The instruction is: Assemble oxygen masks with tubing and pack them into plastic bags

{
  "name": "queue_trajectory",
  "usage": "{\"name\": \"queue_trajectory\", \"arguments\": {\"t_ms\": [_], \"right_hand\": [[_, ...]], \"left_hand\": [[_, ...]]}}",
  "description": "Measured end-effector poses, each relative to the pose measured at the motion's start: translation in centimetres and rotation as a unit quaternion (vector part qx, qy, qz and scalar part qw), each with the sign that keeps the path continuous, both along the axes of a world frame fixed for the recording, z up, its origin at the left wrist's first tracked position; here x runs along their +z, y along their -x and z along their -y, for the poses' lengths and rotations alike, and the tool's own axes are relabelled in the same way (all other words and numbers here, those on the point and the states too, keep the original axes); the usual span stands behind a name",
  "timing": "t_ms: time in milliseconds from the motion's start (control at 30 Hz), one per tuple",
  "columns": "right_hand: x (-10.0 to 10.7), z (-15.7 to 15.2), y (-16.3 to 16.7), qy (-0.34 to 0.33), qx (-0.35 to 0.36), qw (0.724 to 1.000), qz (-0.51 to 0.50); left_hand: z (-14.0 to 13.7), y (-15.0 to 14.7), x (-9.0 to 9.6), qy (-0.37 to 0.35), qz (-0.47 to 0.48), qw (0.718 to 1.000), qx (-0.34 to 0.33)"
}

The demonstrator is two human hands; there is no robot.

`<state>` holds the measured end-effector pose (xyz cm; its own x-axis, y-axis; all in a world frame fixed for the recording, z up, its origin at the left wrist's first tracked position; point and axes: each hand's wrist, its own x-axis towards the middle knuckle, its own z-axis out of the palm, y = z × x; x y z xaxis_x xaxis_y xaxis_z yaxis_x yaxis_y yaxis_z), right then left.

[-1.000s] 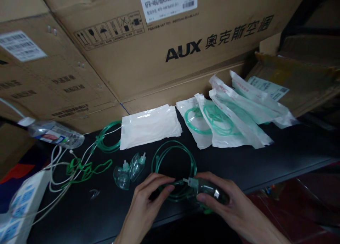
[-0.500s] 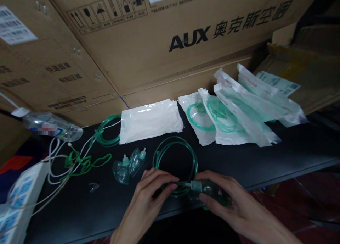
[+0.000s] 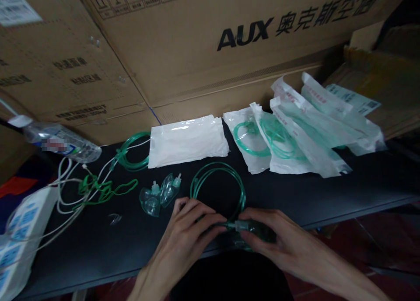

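Near the table's front edge, my right hand [image 3: 269, 237] is closed around a clear green oxygen mask [image 3: 260, 231], its pale connector [image 3: 242, 225] pointing left. My left hand [image 3: 197, 226] pinches the end of the green tubing [image 3: 218, 166], and the tube tip meets the connector. How deep the tip sits I cannot tell. The tubing's coil lies just beyond both hands. Left of the coil, two more clear masks [image 3: 151, 201] rest side by side on the black table [image 3: 131, 244]. My fingers hide part of the held mask.
White packets with green tubing [image 3: 252, 139] lie at the back right, beside a flat white packet [image 3: 188, 141]. At left are another green coil [image 3: 133, 152], green straps [image 3: 98, 189], white cables, a plastic bottle [image 3: 62, 139] and a power strip [image 3: 28, 231]. Large cardboard boxes [image 3: 183, 73] stand behind.
The tube end in my left hand has come right, up against the mask's connector. My right hand has shifted slightly left with the mask. The camera view has tilted down a little.
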<state>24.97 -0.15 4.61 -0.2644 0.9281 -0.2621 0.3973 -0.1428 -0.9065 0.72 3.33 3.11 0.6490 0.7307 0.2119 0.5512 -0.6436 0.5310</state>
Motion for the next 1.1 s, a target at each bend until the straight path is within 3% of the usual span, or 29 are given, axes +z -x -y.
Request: {"name": "queue_trajectory", "arguments": {"t_ms": [267, 467, 733, 900, 1100], "right_hand": [[-0.2, 0.3, -0.4, -0.025, -0.015, 0.999, -0.019], [0.6, 0.4, -0.2, -0.034, 0.065, 0.997, 0.026], [0.9, 0.2, 0.3, -0.149, 0.117, 0.976, 0.104], [-0.6, 0.4, 0.1, -0.296, 0.153, 0.93, 0.157], [-2.0, 0.5, -0.5, -0.461, 0.208, 0.823, 0.258]], "left_hand": [[0.0, -0.2, -0.1, -0.073, -0.006, 0.997, -0.03], [0.1, -0.5, -0.2, -0.074, -0.044, 0.994, -0.073], [-0.3, -0.8, -0.1, -0.024, -0.045, 0.992, -0.117], [-0.3, -0.8, 0.0, 0.02, -0.048, 0.991, -0.123], [-0.6, -0.9, 0.8, 0.111, -0.043, 0.984, -0.131]]}}
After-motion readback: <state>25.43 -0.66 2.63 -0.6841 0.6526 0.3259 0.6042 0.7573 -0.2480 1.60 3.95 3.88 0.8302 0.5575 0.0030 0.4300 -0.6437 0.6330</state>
